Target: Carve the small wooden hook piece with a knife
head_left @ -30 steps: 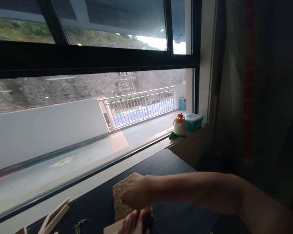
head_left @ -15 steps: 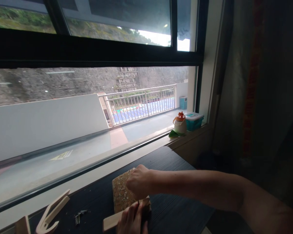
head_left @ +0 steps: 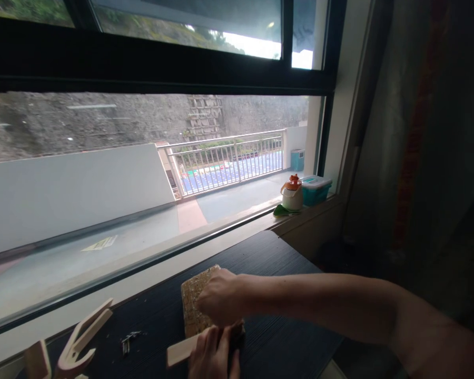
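My right hand (head_left: 218,300) is closed in a fist over a rough brown cork-like board (head_left: 190,305) lying on the dark table (head_left: 256,260); what the fist holds is hidden. My left hand (head_left: 213,355) sits at the bottom edge with fingers pressed down on a pale wooden strip (head_left: 181,351) that crosses the near end of the board. The two hands almost touch.
Several small dark nails or screws (head_left: 128,339) lie left of the board. Pale wooden cut pieces (head_left: 77,345) stand at the table's left corner. On the window sill sit a white jug with an orange lid (head_left: 292,195) and a teal box (head_left: 315,189). A dark curtain hangs right.
The view has tilted down a little, showing more of the table and wooden pieces. My right fist rose slightly, then came back down onto the board. My left hand shows more fully.
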Available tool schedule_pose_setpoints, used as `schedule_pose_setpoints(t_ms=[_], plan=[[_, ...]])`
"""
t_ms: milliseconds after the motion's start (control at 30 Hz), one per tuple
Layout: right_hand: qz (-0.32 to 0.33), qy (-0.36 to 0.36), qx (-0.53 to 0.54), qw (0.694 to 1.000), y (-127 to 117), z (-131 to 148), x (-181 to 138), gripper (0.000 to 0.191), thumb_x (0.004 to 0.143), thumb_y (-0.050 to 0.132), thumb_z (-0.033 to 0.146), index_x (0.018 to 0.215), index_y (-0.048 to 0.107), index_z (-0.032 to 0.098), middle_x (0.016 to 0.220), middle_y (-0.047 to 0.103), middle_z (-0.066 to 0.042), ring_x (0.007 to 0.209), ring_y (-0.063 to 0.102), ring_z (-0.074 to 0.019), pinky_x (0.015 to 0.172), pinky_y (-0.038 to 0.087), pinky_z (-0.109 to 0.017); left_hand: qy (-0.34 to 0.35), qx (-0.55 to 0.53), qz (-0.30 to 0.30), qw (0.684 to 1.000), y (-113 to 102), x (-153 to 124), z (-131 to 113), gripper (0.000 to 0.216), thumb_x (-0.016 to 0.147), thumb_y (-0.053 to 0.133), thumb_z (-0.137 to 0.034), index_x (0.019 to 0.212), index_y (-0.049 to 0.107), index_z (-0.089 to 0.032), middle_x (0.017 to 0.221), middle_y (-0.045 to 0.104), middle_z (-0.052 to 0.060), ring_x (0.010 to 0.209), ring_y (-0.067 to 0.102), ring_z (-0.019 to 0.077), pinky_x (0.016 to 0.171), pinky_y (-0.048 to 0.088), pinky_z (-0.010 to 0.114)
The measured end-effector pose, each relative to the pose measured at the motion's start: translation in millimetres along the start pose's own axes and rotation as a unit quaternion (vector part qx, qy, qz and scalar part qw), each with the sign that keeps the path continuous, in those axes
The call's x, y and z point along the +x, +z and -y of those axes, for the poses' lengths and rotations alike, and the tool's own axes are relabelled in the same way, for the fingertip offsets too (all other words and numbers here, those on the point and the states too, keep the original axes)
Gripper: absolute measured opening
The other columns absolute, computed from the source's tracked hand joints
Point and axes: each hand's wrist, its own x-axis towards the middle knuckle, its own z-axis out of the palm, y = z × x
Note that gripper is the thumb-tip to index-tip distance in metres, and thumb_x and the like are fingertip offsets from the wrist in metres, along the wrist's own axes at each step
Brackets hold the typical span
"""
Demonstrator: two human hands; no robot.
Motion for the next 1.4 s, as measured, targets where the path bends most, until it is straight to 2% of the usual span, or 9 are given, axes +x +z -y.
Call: schedule_pose_setpoints(t_ms=[100, 233, 400, 567, 767, 900, 1067, 1233, 1400], plan=[[0.017, 0.053, 0.032, 0.998, -1, -5, 4, 0.022, 0.076, 0.054, 0.027, 0.089, 0.067, 0.014, 0.083, 0.069, -0.009, 0.077, 0.064, -0.0214, 0.055, 0.047, -0.029, -0.006, -0.013, -0.012, 1.000, -3, 1, -2, 0.039, 0.077, 0.055, -0.026, 0.116, 0.061, -0.021, 0.106, 0.068, 0.008, 0.093, 0.063, 0.0239, 0.071, 0.055, 0.032], [0.004, 0.059, 0.016, 0.998, -6, -2, 1, 0.020, 0.078, 0.053, 0.026, 0.087, 0.067, 0.014, 0.081, 0.069, -0.008, 0.078, 0.064, -0.0215, 0.059, 0.048, -0.031, -0.009, -0.019, -0.019, 1.000, -5, 1, -3, 0.040, 0.077, 0.056, -0.026, 0.116, 0.060, -0.021, 0.106, 0.067, 0.007, 0.093, 0.063, 0.0234, 0.070, 0.054, 0.031], [-0.006, -0.016, -0.046, 0.999, -13, 10, -10, 0.013, 0.075, 0.055, 0.009, 0.077, 0.067, 0.013, 0.077, 0.069, -0.007, 0.075, 0.064, -0.0191, 0.057, 0.047, -0.029, -0.009, -0.017, -0.014, 1.000, -5, 1, -2, 0.035, 0.078, 0.057, -0.029, 0.111, 0.063, -0.021, 0.103, 0.067, 0.008, 0.092, 0.062, 0.0245, 0.073, 0.054, 0.033], [-0.002, -0.048, -0.039, 0.998, -8, 8, -10, 0.018, 0.077, 0.051, 0.008, 0.083, 0.067, 0.012, 0.084, 0.069, -0.007, 0.077, 0.063, -0.0178, 0.055, 0.045, -0.027, -0.013, -0.016, 0.006, 1.000, -2, 0, -1, 0.031, 0.078, 0.057, -0.031, 0.107, 0.066, -0.024, 0.099, 0.068, 0.009, 0.090, 0.063, 0.0257, 0.068, 0.054, 0.034], [0.013, 0.040, 0.041, 0.998, 1, -10, 0, 0.025, 0.079, 0.051, 0.025, 0.093, 0.068, 0.013, 0.090, 0.069, -0.010, 0.085, 0.064, -0.0225, 0.057, 0.048, -0.029, 0.001, -0.024, -0.025, 0.999, -1, 0, -1, 0.039, 0.077, 0.058, -0.028, 0.116, 0.060, -0.022, 0.105, 0.067, 0.008, 0.093, 0.062, 0.0236, 0.073, 0.054, 0.032], [0.005, 0.076, 0.055, 0.996, -1, -11, -3, 0.028, 0.082, 0.048, 0.031, 0.094, 0.067, 0.014, 0.093, 0.069, -0.012, 0.089, 0.064, -0.0245, 0.064, 0.050, -0.032, -0.002, -0.026, -0.026, 0.999, -2, 1, -1, 0.039, 0.077, 0.058, -0.028, 0.115, 0.061, -0.022, 0.106, 0.066, 0.008, 0.093, 0.062, 0.0235, 0.076, 0.054, 0.033], [0.027, 0.027, -0.015, 0.999, -15, 4, -13, 0.019, 0.075, 0.058, 0.017, 0.092, 0.066, 0.014, 0.088, 0.069, -0.007, 0.085, 0.064, -0.0221, 0.065, 0.051, -0.033, -0.018, -0.030, -0.003, 0.999, -5, 1, -2, 0.037, 0.079, 0.055, -0.028, 0.115, 0.062, -0.022, 0.106, 0.067, 0.008, 0.094, 0.062, 0.0231, 0.078, 0.053, 0.033], [0.009, -0.035, -0.036, 0.999, -19, 12, -18, 0.017, 0.077, 0.051, 0.008, 0.083, 0.067, 0.012, 0.087, 0.069, -0.007, 0.082, 0.063, -0.0194, 0.061, 0.049, -0.030, -0.033, -0.026, 0.031, 0.999, -3, 0, -1, 0.035, 0.080, 0.055, -0.032, 0.112, 0.064, -0.025, 0.106, 0.067, 0.008, 0.098, 0.061, 0.0253, 0.077, 0.053, 0.034], [0.030, -0.008, 0.013, 0.999, -9, 0, -9, 0.021, 0.074, 0.054, 0.014, 0.091, 0.067, 0.012, 0.086, 0.069, -0.009, 0.083, 0.064, -0.0215, 0.058, 0.049, -0.029, -0.030, -0.036, 0.034, 0.998, -3, 0, -1, 0.036, 0.080, 0.054, -0.031, 0.114, 0.063, -0.025, 0.106, 0.067, 0.008, 0.095, 0.062, 0.0241, 0.075, 0.054, 0.033]])
